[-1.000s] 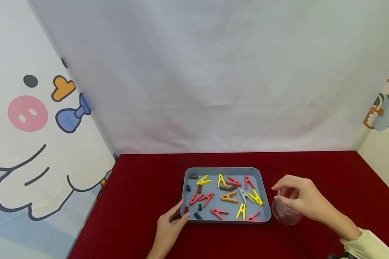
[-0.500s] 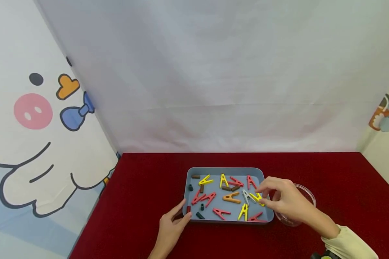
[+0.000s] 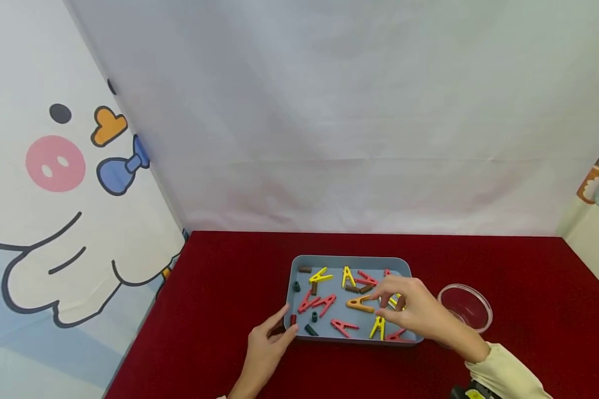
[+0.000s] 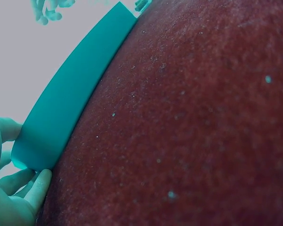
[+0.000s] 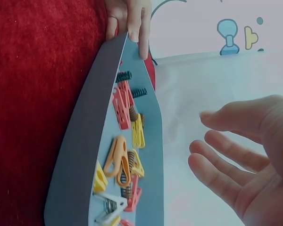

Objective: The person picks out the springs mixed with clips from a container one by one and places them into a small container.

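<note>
A blue-grey tray (image 3: 359,339) holds red, yellow, orange and grey plastic clips and several dark green, brown and red coil springs. My left hand (image 3: 264,348) holds the tray's near left corner between thumb and fingers. Above the tray's right half is my right hand (image 3: 410,310), thumb and fingers apart with nothing between them. The orange clip (image 3: 360,303) lies just left of its fingertips. Partly hidden under the right hand is the grey clip (image 5: 111,207), along with a yellow clip. In the right wrist view the right hand's fingers are bent and spread.
A clear round plastic container (image 3: 471,307) stands right of the tray, behind my right forearm. Dark red cloth (image 3: 219,288) covers the table. A white curtain (image 3: 359,138) hangs behind it, with a cartoon-printed sheet (image 3: 95,238) at the left.
My right hand has moved left from the clear container to above the tray, its fingers empty. The left hand stays at the tray's corner.
</note>
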Tool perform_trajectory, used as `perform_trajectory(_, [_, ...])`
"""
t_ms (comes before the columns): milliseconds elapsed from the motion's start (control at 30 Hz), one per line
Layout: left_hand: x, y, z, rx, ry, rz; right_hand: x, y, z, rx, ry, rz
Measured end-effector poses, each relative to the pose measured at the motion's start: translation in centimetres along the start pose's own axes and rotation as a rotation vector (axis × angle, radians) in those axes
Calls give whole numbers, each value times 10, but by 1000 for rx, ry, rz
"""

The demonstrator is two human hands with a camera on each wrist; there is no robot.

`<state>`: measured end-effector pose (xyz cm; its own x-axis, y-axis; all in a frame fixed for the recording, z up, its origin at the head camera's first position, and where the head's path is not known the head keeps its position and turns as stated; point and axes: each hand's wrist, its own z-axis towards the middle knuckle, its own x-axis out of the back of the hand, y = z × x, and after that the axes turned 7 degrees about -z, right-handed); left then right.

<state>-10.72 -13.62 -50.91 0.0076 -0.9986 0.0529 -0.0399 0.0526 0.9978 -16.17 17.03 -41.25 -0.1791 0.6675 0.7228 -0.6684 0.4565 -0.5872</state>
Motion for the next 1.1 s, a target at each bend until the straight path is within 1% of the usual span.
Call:
perform_trajectory(300, [2,-2,1,18,-9,0,-19,1,11,-48,-40,30])
perform_trajectory(433, [2,-2,0,23,-3,8,-26,0,15,-52,-57,43])
perform_trajectory(567, [1,0,1,25,-6,6,-31,-1,18,-38,-60,37])
perform_trajectory(767, [1,3,2,19,-20,1,-37,-3,24,-13,-58,-5])
perform_trajectory(933, [1,3,2,23,-16,5,-45,-5,27,15,-55,6])
perform_trajectory(1100, [0,2,2,24,-4,-2,-51,-8,32,7,-68,-37])
